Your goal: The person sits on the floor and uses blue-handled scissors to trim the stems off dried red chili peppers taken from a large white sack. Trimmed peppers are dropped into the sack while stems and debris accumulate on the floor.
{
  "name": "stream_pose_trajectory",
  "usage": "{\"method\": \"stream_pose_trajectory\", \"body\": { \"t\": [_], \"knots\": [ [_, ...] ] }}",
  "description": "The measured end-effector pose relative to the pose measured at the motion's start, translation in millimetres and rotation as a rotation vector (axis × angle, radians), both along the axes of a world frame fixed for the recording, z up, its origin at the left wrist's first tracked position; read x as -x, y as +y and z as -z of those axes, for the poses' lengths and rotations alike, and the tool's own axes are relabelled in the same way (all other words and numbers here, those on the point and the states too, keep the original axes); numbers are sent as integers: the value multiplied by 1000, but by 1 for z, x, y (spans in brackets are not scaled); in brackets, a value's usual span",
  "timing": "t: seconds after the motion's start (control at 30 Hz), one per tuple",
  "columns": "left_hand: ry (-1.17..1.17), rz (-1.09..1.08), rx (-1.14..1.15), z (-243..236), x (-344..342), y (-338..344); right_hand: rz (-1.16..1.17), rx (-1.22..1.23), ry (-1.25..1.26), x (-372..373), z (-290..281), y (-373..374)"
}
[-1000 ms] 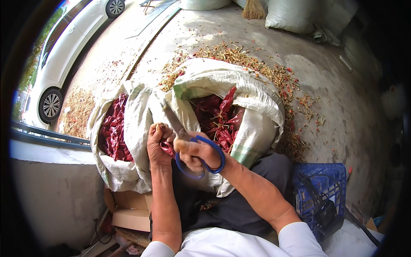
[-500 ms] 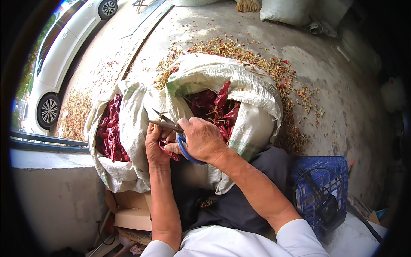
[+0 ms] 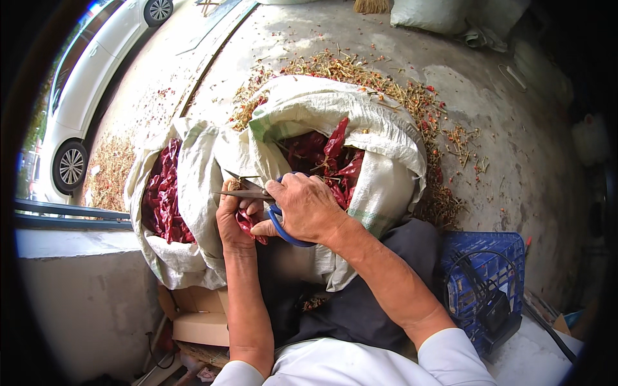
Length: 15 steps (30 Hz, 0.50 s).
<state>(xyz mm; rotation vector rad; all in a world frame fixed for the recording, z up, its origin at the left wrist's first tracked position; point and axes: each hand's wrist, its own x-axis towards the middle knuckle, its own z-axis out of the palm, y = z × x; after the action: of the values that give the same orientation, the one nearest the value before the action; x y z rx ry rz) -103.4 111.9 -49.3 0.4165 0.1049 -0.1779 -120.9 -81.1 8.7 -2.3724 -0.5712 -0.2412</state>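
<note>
My left hand (image 3: 234,222) is closed around a dried red chili pepper (image 3: 248,223); its wrinkled dark red body shows below the fingers. A pair of scissors (image 3: 278,222) with blue handles sits in my right hand (image 3: 310,210). Its metal blades point left and stand apart, right at the fingertips of my left hand, where a small brownish bit, perhaps the stem end, shows between them. Just beyond my hands, a white woven sack (image 3: 389,186) with its rim rolled down holds more dried red chilies (image 3: 335,145). At its left, another white sack (image 3: 201,186) contains dark red chilies (image 3: 168,199).
Stem scraps (image 3: 360,74) litter the concrete floor around the larger sack. A blue plastic crate (image 3: 479,251) with a black strapped item stands by my right leg. At left are a low wall (image 3: 84,296) and a parked white car (image 3: 96,71). Cardboard (image 3: 199,328) lies beneath the left sack.
The scissor blades have shifted slightly left and down over my left fingertips, still apart. Both hands keep nearly the same place and hold the same things.
</note>
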Motion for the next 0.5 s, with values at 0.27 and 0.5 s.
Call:
{"method": "stream_pose_trajectory", "body": {
  "t": [0.27, 0.5],
  "knots": [
    [47, 4, -74, -1, -4, 0, 11, -35, 61, -1, 4, 4],
    [124, -46, -110, 0, -8, -2, 30, -9, 169, -2, -2, 8]
  ]
}}
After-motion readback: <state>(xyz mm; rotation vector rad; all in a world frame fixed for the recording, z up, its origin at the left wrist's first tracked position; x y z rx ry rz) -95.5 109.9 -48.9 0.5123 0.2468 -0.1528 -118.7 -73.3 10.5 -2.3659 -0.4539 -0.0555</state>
